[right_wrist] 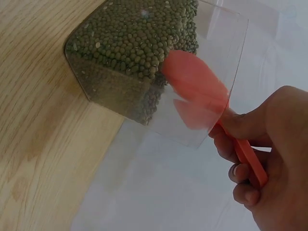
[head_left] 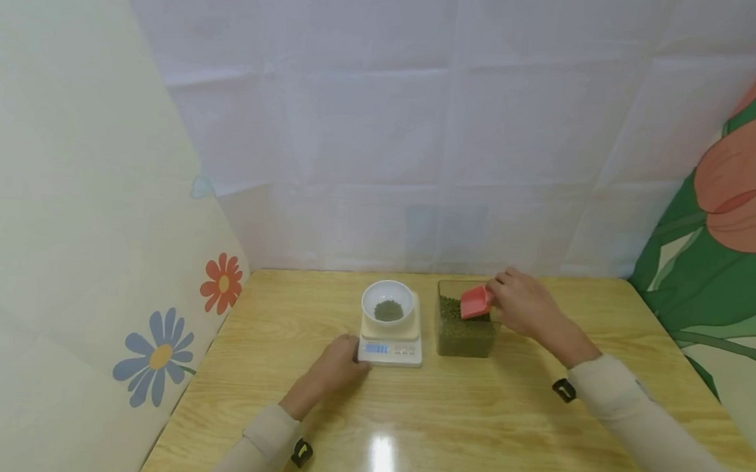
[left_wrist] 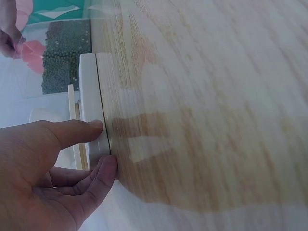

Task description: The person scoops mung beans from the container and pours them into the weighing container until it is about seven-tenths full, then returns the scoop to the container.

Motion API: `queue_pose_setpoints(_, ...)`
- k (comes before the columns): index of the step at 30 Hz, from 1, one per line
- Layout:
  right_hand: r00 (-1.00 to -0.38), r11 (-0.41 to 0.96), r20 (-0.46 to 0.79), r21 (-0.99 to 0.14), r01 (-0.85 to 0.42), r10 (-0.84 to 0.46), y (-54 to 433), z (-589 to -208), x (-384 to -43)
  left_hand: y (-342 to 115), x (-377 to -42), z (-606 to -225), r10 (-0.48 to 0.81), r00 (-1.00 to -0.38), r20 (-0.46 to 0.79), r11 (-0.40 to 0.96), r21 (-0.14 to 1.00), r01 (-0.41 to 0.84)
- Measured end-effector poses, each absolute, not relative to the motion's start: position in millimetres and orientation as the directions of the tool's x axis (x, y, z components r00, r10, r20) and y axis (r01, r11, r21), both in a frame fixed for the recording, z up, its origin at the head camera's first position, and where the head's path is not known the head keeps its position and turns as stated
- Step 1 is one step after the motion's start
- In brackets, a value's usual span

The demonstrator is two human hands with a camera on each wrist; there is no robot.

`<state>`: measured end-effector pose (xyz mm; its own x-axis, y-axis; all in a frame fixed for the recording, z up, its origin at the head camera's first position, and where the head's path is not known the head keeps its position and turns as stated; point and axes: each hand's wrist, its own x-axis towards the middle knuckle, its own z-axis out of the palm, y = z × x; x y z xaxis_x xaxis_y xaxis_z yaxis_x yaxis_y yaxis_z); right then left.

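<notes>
Over on the right, the person's right hand (head_left: 525,304) has its fingers curled round the handle of a red scoop (head_left: 476,303), the thumb lying near where the handle meets the blade. The scoop's blade sits forward of those fingers, inside the upper part of a clear container (right_wrist: 243,43), its tip right at the heap of green beans (right_wrist: 130,43); whether it carries any, I can't tell. Meanwhile the left hand (head_left: 332,368) pinches the near left corner of a white scale (head_left: 389,361), thumb against its front edge and the other fingers bent in at the side. On the scale stands a white bowl (head_left: 373,293) with a small pile of beans at its bottom. Scale and container stand side by side on the wooden tabletop (head_left: 471,426), a narrow gap between them.
</notes>
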<state>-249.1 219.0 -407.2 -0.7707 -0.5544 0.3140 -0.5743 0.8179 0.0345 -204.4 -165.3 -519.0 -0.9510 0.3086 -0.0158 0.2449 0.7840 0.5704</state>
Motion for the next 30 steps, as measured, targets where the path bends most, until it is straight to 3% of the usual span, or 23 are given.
queue_pose_setpoints(21, -0.768, 0.816, 0.320, 0.027, -0.577, -0.554, 213.1, -416.6, -252.8, -165.7, -204.7, -518.4, 0.316, -0.949, -0.014, 0.780, 0.574, 0.251)
queue_pose_setpoints(30, -0.797, 0.831, 0.286, -0.001, -0.556, -0.532, 208.8, -418.4, -254.8, -164.6, -205.4, -518.8, 0.306, -0.952, -0.022, 0.782, 0.577, 0.238)
